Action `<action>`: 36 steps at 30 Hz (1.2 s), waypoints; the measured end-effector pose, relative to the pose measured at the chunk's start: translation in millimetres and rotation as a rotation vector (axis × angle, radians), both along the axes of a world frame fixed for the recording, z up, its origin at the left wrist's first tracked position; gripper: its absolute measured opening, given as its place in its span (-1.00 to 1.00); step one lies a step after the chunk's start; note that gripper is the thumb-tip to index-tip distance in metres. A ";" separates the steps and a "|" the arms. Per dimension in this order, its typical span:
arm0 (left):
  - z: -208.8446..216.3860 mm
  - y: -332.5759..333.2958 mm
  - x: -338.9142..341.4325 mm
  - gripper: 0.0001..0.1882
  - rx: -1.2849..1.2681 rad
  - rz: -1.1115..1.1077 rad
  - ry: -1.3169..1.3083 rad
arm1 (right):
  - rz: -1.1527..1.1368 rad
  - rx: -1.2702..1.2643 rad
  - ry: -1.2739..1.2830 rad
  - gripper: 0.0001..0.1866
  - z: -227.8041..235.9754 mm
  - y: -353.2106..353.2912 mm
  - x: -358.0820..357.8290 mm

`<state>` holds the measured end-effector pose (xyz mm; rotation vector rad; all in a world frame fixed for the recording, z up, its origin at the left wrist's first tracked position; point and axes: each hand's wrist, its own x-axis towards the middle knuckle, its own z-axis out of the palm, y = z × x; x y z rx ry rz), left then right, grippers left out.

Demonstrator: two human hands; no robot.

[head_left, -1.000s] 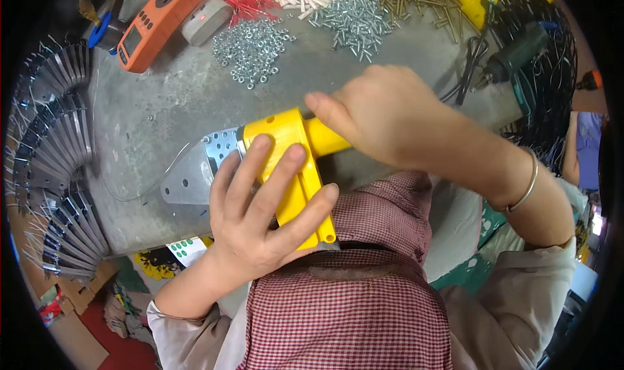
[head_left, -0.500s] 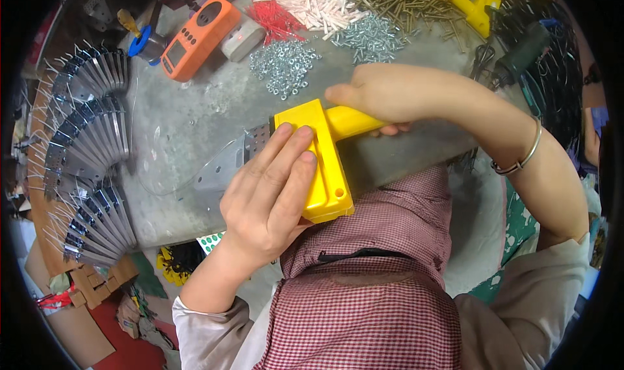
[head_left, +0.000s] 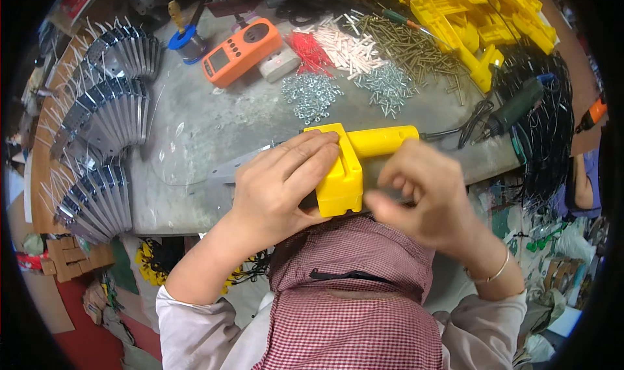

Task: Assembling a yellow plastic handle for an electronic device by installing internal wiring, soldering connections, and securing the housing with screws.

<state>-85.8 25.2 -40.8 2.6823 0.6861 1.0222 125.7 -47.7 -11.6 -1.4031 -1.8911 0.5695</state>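
Note:
A yellow plastic tool housing (head_left: pixel 344 186) with a round handle (head_left: pixel 385 141) lies at the table's near edge, just above my lap. A flat grey metal plate (head_left: pixel 226 171) sticks out of its left side, and a black cord (head_left: pixel 442 136) leaves the handle's end. My left hand (head_left: pixel 276 178) grips the housing, fingers over its top and thumb beneath. Beside the housing, just below the handle, my right hand (head_left: pixel 426 198) is off the tool and slightly blurred. Its thumb stands away from the curled fingers, with nothing visible between them.
Fanned metal plates with white wires (head_left: pixel 107 119) line the left side. Behind the tool lie silver nuts (head_left: pixel 312 97), silver screws (head_left: pixel 388 87), brass-coloured screws (head_left: pixel 416 48), white sleeves (head_left: pixel 348 48) and an orange meter (head_left: pixel 240 51). Yellow housings (head_left: pixel 468 19) and a dark-handled screwdriver (head_left: pixel 517 106) lie at right.
My right hand has let go of the handle and moved down beside the housing. My left hand still holds the housing, which now stands more upright. The view has shifted.

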 end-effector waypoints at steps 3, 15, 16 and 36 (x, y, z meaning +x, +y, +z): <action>1.5 1.4 2.2 -0.45 -0.007 -0.018 -0.016 | -0.013 -0.046 -0.028 -0.77 -0.9 -9.0 -12.1; 0.2 -5.1 -3.7 -0.35 0.008 -0.025 0.014 | -0.052 0.145 -0.463 -0.78 12.4 -17.2 -39.5; -0.7 -4.7 -3.9 -0.35 0.006 -0.029 0.009 | -0.062 0.216 -0.469 -0.79 11.4 -14.9 -39.4; -2.9 -40.6 1.8 -0.26 -0.115 -0.021 0.334 | -0.136 0.120 -0.347 -0.77 -24.3 51.2 74.8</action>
